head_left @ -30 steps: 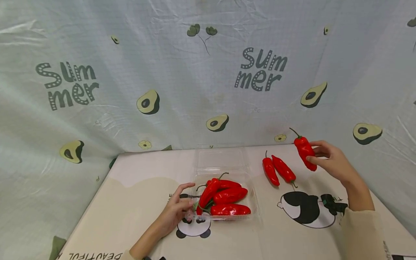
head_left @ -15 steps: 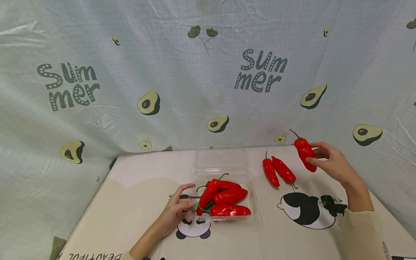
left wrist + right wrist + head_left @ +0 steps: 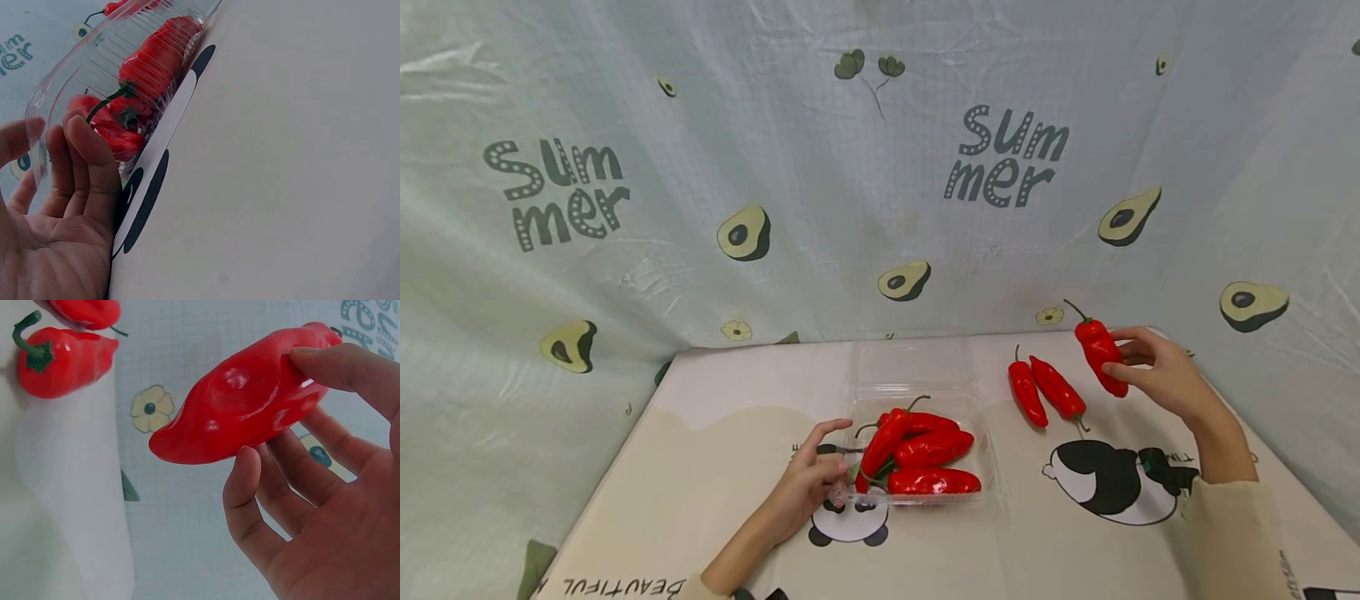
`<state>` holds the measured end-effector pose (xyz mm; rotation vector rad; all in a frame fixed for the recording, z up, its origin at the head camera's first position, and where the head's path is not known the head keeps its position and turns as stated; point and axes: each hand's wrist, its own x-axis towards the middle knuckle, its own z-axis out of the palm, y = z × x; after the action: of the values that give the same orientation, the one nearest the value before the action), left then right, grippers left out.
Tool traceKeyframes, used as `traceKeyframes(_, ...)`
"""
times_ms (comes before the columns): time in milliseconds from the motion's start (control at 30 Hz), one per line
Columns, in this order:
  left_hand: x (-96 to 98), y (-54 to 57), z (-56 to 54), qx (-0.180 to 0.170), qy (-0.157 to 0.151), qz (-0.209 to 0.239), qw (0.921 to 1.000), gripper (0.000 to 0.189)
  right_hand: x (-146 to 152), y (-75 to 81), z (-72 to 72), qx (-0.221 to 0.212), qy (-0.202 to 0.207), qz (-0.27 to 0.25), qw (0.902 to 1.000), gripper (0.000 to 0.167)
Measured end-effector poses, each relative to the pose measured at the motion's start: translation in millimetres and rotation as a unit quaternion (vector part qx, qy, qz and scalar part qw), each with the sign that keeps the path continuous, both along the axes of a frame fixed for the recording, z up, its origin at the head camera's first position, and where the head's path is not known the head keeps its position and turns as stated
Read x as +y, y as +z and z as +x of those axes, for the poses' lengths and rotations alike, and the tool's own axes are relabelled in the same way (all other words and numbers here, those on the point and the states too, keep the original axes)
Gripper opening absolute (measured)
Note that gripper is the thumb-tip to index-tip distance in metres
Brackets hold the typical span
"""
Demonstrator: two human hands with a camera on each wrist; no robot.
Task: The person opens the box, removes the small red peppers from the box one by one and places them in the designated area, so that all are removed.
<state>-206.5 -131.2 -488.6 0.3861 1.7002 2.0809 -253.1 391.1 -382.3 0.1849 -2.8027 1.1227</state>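
Note:
My right hand (image 3: 1161,371) pinches a glossy red pepper (image 3: 1099,354) between thumb and fingers, raised above the table's back right. Its green stem points up to the left in the head view; in the right wrist view the pepper's tapered tip (image 3: 169,445) points left. My left hand (image 3: 808,479) grips the left side of a clear plastic clamshell container (image 3: 988,467), fingers (image 3: 94,144) curled at its wall. Several red peppers (image 3: 932,450) lie inside, one slanted across the others. The container's clear lid (image 3: 913,364) lies folded open toward the back.
Two more red peppers (image 3: 1027,393) lie on the table between the container and my right hand. A pale printed cloth (image 3: 820,167) hangs behind the table's back edge. Panda pictures (image 3: 1112,483) are printed on the table cover.
The held pepper and my right hand have barely shifted. My left hand stays at the container. The head view has moved slightly.

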Motion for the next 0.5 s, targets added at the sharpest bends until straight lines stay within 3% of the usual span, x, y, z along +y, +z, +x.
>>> traceKeyframes(267,2.0,1.2,0.4,-0.003,0.004,0.005,1.0,0.061,-3.6,-4.1,-4.3,-0.041,-0.006,0.002,0.9991,0.06)
traceKeyframes(500,1.1,1.1,0.5,-0.004,0.004,-0.001,1.0,0.06,-4.6,-8.4,-5.7,-0.051,-0.005,0.005,0.9987,0.061)
